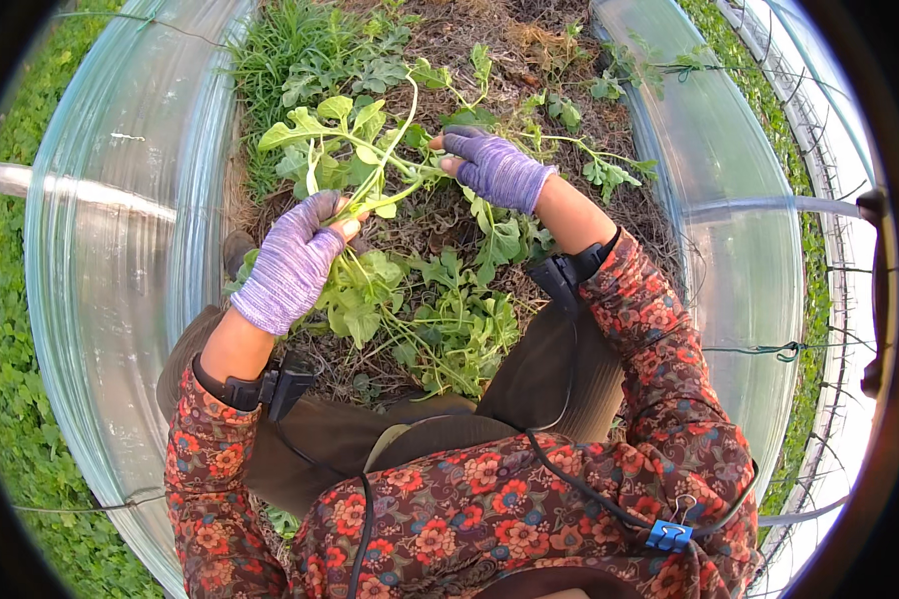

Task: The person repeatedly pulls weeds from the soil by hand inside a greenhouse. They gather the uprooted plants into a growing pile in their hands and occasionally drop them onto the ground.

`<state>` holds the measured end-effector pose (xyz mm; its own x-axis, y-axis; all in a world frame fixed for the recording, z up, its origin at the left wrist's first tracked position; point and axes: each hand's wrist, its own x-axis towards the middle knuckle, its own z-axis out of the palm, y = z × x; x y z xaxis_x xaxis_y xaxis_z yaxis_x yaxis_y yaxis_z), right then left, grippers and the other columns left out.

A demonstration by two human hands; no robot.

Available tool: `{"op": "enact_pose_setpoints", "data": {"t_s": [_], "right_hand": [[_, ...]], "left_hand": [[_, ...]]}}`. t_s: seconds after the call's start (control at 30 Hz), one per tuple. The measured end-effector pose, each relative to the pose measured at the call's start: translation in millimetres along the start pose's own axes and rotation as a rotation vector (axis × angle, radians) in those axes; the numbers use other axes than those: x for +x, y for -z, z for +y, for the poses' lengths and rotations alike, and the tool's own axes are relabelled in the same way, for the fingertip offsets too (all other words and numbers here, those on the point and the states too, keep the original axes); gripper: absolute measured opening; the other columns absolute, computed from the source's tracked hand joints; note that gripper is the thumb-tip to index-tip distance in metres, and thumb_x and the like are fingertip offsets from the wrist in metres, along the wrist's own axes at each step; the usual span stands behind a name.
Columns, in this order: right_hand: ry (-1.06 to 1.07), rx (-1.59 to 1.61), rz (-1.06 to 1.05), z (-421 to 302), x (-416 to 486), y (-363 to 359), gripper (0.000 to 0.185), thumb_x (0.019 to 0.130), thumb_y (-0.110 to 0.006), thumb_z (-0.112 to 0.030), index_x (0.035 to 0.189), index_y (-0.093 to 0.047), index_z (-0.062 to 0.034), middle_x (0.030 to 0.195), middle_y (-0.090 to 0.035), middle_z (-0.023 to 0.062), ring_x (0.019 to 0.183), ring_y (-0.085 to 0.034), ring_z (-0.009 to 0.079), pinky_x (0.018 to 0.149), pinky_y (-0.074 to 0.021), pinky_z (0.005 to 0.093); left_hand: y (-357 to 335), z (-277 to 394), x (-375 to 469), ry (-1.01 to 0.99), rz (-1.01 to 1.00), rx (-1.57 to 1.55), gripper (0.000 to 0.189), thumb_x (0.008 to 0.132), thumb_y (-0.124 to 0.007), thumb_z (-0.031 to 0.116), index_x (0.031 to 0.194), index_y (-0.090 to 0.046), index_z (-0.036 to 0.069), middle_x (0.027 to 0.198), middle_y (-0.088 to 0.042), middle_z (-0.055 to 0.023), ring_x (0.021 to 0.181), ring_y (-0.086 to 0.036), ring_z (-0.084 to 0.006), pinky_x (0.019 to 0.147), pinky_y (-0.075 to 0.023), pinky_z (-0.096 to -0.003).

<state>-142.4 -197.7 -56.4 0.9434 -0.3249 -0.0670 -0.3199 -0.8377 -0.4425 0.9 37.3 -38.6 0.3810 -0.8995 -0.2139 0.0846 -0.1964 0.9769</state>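
Note:
My left hand (pixel 292 258), in a purple knit glove with bare fingertips, is closed around a bundle of pale green vine stems (pixel 378 168). Lobed leaves like a watermelon's grow from these stems, and one bare shoot arches upward. My right hand (pixel 494 166), gloved alike, is at the right end of the bundle, its thumb and fingers around a stem; the exact grip is partly hidden. Beneath my left hand hang broader leaves (pixel 363 296). A heap of leafy vines (pixel 457 337) lies on the ground between my knees.
Clear plastic film (pixel 112 262) is gathered along the left side, with more film (pixel 742 262) on the right. Dry straw litter (pixel 449 217) covers the soil. Tall grass (pixel 285 75) and rooted vines grow ahead. A black cable (pixel 569 479) crosses my chest, held by a blue binder clip (pixel 670 535).

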Motion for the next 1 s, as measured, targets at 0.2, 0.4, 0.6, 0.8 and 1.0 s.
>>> {"op": "enact_pose_setpoints", "data": {"t_s": [0.2,0.4,0.6,0.8,1.0], "right_hand": [[0.055,0.590,-0.595,-4.5,20.4,13.2,0.036,0.088,-0.051,-0.035,0.104,-0.063,-0.0056,0.080,-0.062,0.0039,0.078,-0.055,0.0128,0.079,-0.0409,0.0296],[0.150,1.003,-0.481,-35.0,3.8,33.2,0.029,0.087,-0.056,-0.029,0.094,-0.065,-0.0023,0.082,-0.065,0.0024,0.080,-0.056,0.0088,0.077,-0.0413,0.0232],[0.003,1.100,-0.505,-42.8,5.1,23.6,0.033,0.086,-0.058,-0.029,0.099,-0.063,0.0011,0.067,-0.058,0.0000,0.061,-0.050,0.0062,0.057,-0.0398,0.0198],[-0.345,1.660,-0.247,-50.2,20.7,-7.4,0.011,0.083,-0.060,-0.010,0.087,-0.060,-0.0001,0.079,-0.062,0.0052,0.069,-0.056,0.0125,0.061,-0.0459,0.0224],[-0.195,2.038,0.027,-42.5,41.1,2.0,0.011,0.084,-0.056,-0.004,0.095,-0.055,-0.0028,0.078,-0.058,0.0031,0.070,-0.058,0.0138,0.058,-0.0466,0.0211]], "left_hand": [[25.5,28.1,-15.5,-0.120,0.110,-0.070,0.021,0.085,-0.056,0.008,0.105,-0.056,0.001,0.098,-0.063,-0.0083,0.076,-0.059,-0.0147,0.072,-0.0479,-0.0276],[44.3,32.2,-17.9,-0.218,0.199,-0.127,0.024,0.084,-0.057,0.008,0.107,-0.057,0.007,0.098,-0.063,-0.0100,0.074,-0.061,-0.0186,0.070,-0.0502,-0.0322],[45.6,30.3,-14.8,-0.241,0.176,-0.177,0.022,0.083,-0.057,0.009,0.105,-0.058,0.007,0.095,-0.063,-0.0103,0.069,-0.060,-0.0172,0.067,-0.0492,-0.0307],[40.4,33.1,-16.2,-0.206,0.195,-0.087,0.019,0.083,-0.059,0.015,0.098,-0.060,0.003,0.083,-0.062,-0.0071,0.062,-0.057,-0.0137,0.061,-0.0475,-0.0279],[18.5,20.9,6.7,0.008,0.128,0.101,0.019,0.085,-0.058,0.018,0.093,-0.059,0.000,0.070,-0.057,-0.0022,0.055,-0.051,-0.0083,0.053,-0.0413,-0.0224]]}}
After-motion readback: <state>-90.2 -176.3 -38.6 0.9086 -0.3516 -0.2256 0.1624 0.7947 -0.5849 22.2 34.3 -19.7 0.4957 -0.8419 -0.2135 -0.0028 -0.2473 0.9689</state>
